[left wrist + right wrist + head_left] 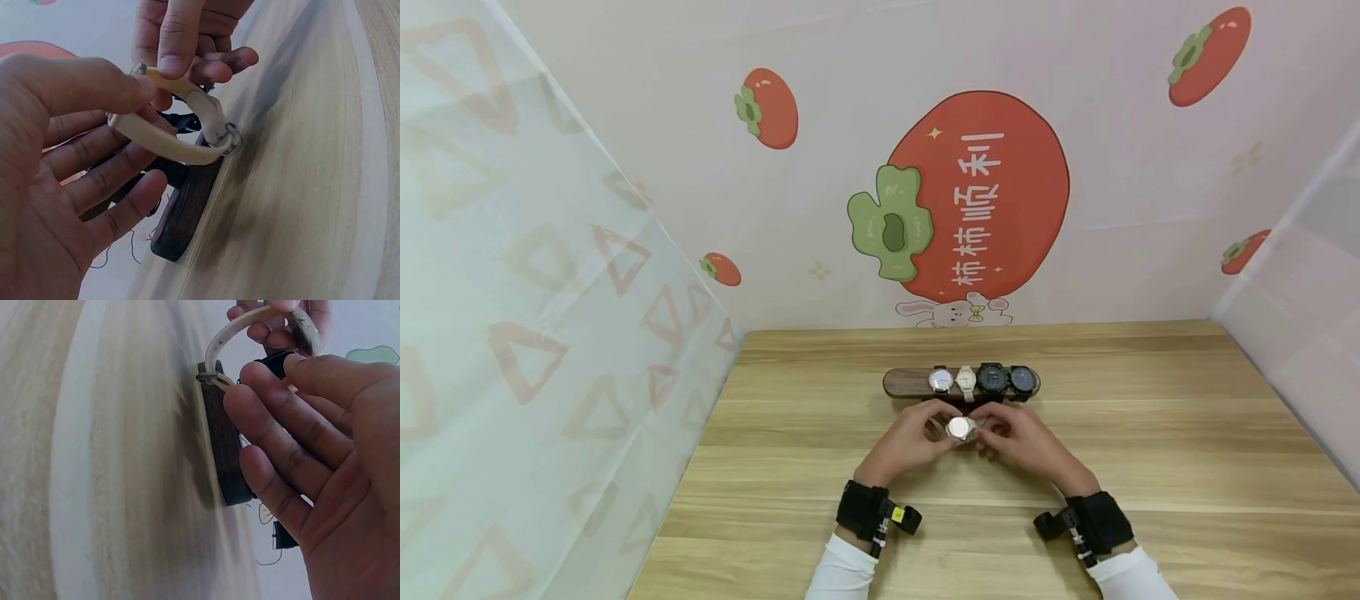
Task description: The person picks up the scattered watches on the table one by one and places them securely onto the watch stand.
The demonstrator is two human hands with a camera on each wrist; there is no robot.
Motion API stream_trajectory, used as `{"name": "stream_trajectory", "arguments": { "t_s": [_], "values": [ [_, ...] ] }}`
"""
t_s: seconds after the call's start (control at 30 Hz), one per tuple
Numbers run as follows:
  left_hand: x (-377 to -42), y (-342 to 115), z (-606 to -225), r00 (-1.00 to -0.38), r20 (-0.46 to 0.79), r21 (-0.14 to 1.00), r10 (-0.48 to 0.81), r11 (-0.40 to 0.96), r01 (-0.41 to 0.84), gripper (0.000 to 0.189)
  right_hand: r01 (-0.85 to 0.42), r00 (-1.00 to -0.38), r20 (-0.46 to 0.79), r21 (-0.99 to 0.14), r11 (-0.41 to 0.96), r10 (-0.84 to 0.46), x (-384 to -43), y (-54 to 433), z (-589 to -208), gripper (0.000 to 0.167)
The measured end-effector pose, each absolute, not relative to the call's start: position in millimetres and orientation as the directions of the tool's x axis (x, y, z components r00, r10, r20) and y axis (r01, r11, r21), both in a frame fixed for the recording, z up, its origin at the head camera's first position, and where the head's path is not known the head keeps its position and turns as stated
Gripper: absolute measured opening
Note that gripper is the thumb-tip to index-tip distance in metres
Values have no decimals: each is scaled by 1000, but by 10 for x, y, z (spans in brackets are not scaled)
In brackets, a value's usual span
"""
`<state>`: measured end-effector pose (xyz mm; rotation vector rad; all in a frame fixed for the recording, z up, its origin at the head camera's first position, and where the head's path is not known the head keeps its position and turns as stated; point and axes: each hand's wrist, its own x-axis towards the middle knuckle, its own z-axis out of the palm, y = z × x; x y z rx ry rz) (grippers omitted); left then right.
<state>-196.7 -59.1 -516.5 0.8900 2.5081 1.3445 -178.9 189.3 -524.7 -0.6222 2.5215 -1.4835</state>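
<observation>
A wristwatch (958, 428) with a bright round face and a cream strap is held up just in front of a dark wooden watch stand. My left hand (910, 446) pinches one side of it, thumb on the case end. On the other side my right hand (1028, 443) pinches it too, its thumb on the strap in the left wrist view. Both wrist views show the strap (181, 147) buckled into a loop, with the metal buckle (206, 377) hanging lowest. The lower fingers of each hand spread loosely beside the loop.
Behind the hands, the rounded stand (906, 383) bears several watches, among them a white-faced watch (941, 381), a cream watch (966, 382) and a bulky black watch (992, 380). It rests on a wood-grain table (805, 400), backed by a printed cloth wall (1120, 267).
</observation>
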Motion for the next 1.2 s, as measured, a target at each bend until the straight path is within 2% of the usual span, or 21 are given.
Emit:
{"name": "stream_trajectory", "arguments": {
  "t_s": [0.13,0.3,0.5,0.77,1.2],
  "values": [
    [-1964,-606,-5175,-818,119,817,563,413,403,34,-275,-910,90,-861,427,-404,-1770,1877,-5248,26],
    [-1953,-611,-5161,-832,115,820,543,421,388,33,-283,-922,135,-873,396,-362,-1752,1845,-5247,23],
    [-1939,-602,-5138,-847,104,831,521,423,362,35,-327,-913,186,-867,376,-364,-1741,1824,-5244,24],
    [-1980,-586,-5182,-820,174,820,545,381,427,38,-341,-909,199,-859,381,-365,-1737,1811,-5241,28],
    [-1979,-627,-5173,-813,176,835,554,354,421,42,-339,-910,201,-865,370,-363,-1729,1824,-5232,29]
  ]
}}
